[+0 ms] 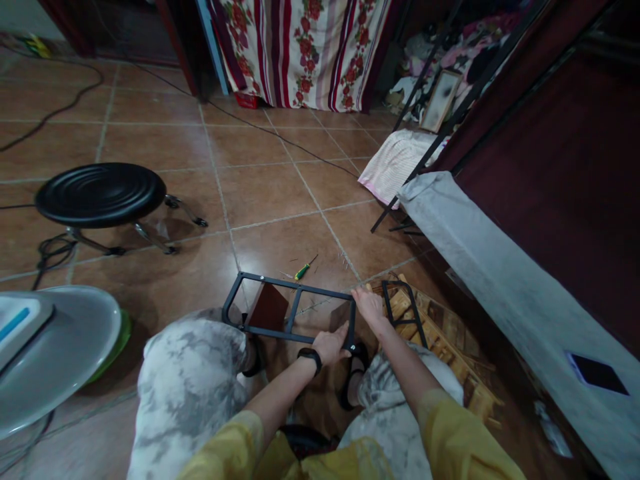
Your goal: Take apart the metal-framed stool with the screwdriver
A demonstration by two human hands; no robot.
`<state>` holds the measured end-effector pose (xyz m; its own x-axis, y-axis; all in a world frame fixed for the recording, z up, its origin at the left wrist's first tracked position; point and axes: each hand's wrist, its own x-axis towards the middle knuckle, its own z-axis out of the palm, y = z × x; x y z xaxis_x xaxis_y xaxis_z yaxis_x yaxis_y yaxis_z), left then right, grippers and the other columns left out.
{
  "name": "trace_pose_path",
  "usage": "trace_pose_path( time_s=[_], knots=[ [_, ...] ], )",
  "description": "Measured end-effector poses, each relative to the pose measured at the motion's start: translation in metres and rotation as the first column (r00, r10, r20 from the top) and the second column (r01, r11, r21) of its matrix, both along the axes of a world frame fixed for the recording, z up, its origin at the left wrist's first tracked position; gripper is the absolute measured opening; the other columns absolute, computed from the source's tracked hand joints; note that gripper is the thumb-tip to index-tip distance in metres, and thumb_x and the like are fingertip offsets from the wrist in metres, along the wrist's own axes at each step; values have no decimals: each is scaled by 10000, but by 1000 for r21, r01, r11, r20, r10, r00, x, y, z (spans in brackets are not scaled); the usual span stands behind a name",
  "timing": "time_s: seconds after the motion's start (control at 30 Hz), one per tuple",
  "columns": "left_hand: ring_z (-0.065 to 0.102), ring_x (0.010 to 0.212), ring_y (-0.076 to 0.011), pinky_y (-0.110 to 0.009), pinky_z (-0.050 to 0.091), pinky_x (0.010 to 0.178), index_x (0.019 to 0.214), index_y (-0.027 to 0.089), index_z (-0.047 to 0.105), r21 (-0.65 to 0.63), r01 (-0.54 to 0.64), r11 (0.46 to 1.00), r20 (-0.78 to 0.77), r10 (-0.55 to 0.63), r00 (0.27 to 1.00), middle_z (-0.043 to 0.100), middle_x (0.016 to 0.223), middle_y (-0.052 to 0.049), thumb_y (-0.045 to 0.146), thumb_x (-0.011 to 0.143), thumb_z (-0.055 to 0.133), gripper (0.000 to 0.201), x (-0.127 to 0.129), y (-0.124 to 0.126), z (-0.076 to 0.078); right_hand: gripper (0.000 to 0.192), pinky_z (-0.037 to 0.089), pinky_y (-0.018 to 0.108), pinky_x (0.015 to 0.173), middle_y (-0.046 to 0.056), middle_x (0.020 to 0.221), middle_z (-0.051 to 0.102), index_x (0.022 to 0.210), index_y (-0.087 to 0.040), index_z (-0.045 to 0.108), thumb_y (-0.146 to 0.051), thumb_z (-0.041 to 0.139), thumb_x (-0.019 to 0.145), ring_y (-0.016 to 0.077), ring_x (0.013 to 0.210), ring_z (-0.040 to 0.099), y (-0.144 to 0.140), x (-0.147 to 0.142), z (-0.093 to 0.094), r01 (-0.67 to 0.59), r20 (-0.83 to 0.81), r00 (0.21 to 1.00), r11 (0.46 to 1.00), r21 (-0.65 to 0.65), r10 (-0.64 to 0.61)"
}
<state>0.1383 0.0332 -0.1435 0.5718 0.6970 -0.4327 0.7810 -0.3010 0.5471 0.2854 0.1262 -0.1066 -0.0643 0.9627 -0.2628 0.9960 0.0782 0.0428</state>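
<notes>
At far left stands a black stool (100, 193); nearer the middle, the left knee (193, 360) sits close to the end of a long black frame (294, 309), which lies crosswise in front of the person, over the gap between the legs. The frame looks like painted metal tube, so it is probably stiff, fairly light for its length and hard to break, though smooth bars could slide in damp fingers. Through its left opening shows a brown panel (269, 307); I cannot tell whether it is fixed to the bars, but it looks flat and rigid, and if joined it would likely make that end the heavier one. Just beyond the far bar a green screwdriver (303, 271) lies on the floor. The left hand (330, 345) is half curled around the near right corner, index finger laid out to the end bar; how firmly it presses cannot be told. The right hand (369, 307) has its fingers bent onto the far right corner. Both holds are on one short side, so the long left part would probably dip unless something bears it; a hand at the middle crossbar should balance it better. Further right, a smaller black frame (416, 311) leans by wooden slats (447, 350).
</notes>
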Motion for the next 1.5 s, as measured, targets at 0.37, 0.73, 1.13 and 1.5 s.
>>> trace_pose_path(
  time_s=[0.37, 0.73, 1.13, 1.5],
  knots=[
    [523, 1170, -265, -359, 456, 913, 1459, 254, 56, 4, -7, 1000, -23, 7, 1000, 318, 1470, -85, 441, 769, 570, 881, -1, 1, 4, 632, 422, 328, 782, 162, 903, 673, 993, -135, 639, -528, 146, 947, 232, 895, 642, -3, -4, 1, 217, -70, 974, 976, 28, -214],
    [546, 1142, -258, -352, 455, 905, 1454, 276, 66, -30, -3, 1000, -8, 3, 1000, 381, 1438, -76, 456, 777, 559, 857, -4, 3, 8, 282, 400, 257, 785, 109, 1013, 644, 987, -162, 584, -343, 370, 953, 181, 945, 609, -3, 7, 7, -74, -163, 984, 997, -33, 68],
    [529, 1168, -238, -330, 449, 927, 1455, 292, 67, -1, 8, 1000, 20, -8, 1000, 435, 1404, -62, 443, 781, 566, 851, -4, 4, 8, 448, 402, 292, 801, 123, 1047, 632, 1114, -160, 544, -483, 282, 948, 200, 953, 606, -6, 2, 7, 122, -141, 983, 992, 8, -120],
    [554, 1134, -258, -354, 462, 908, 1455, 284, 61, 4, -6, 1000, -6, 6, 1000, 400, 1427, -68, 449, 777, 571, 864, -1, 2, 3, 532, 398, 289, 780, 145, 954, 663, 928, -138, 641, -455, 215, 966, 211, 909, 622, -3, 5, 0, 108, -126, 986, 994, -20, -109]
  ],
)
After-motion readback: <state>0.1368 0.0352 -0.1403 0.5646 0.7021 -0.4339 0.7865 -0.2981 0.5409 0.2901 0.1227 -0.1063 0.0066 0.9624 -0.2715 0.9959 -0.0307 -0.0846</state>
